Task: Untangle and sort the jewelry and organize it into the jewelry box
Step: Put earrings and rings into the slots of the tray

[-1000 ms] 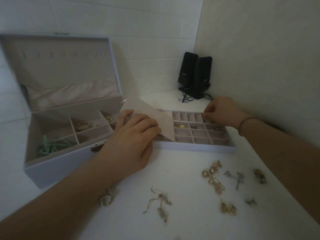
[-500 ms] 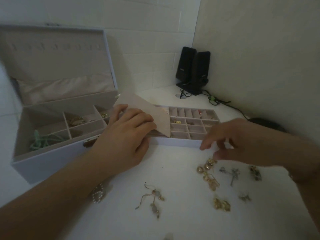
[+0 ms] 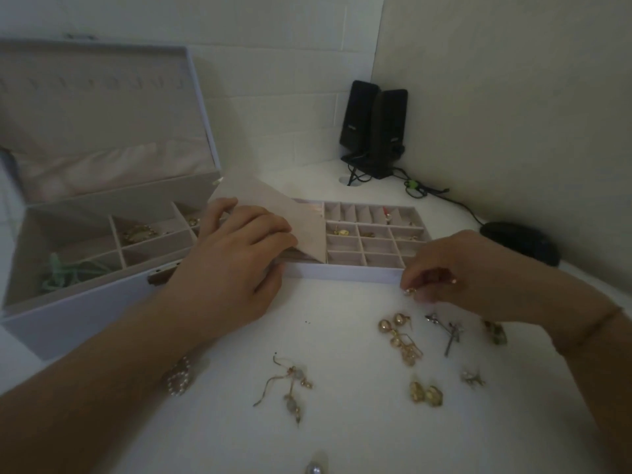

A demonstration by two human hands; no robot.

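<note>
Tray [image 3: 342, 272] holds scattered earrings; left hand [image 3: 236, 265] grips flap [image 3: 294, 220], right hand [image 3: 455, 268] pinches earring [image 3: 409, 291].

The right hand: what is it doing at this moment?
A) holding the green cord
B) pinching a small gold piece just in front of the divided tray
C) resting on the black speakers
B: the right hand pinches a small gold piece just before the divided tray.

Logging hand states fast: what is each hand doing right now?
Left hand: holding the tray's flap up.
Right hand: fingertips pinched on a small gold earring.
</note>
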